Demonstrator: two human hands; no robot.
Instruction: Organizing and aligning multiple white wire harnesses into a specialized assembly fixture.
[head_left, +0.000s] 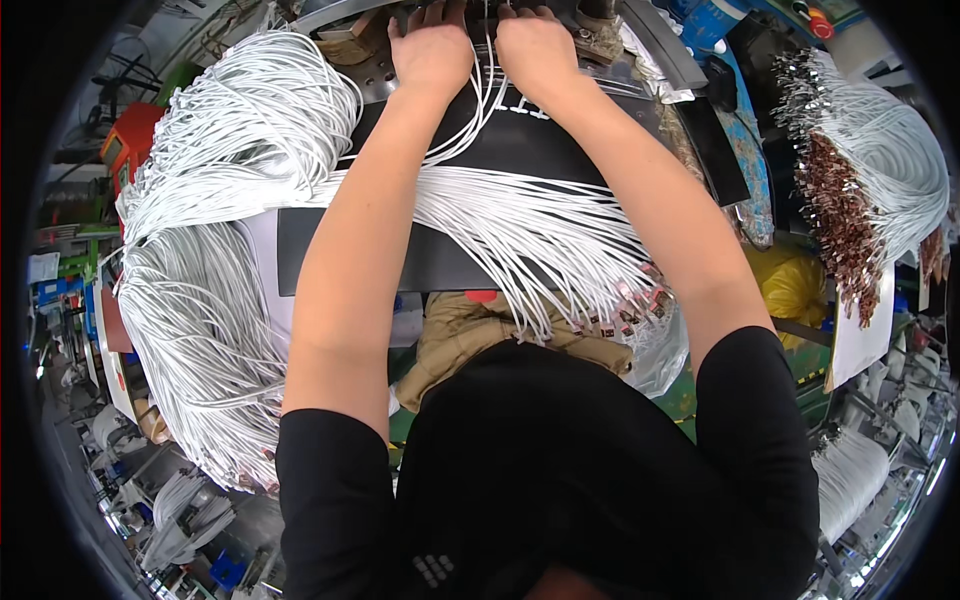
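Both my arms reach to the far edge of the view, over a dark work surface. My left hand (434, 52) is palm down and closed, with a white cable (468, 128) running up beside its thumb side. Close on its right, my right hand (537, 52) has its fingers curled in at the cables that rise between the two hands. The fingertips and cable ends there are largely hidden. Under my forearms lies a fanned bundle of white cables (500, 215), tipped with small copper-coloured terminals (625, 305) near my right elbow.
A big coiled heap of white cables (250, 110) fills the left, with more hanging below it (200, 340). To the right hangs another bundle with brown ends (840, 200). A yellow bag (785, 290), a red-topped button (820, 24) and a blue container (712, 20) stand on that side.
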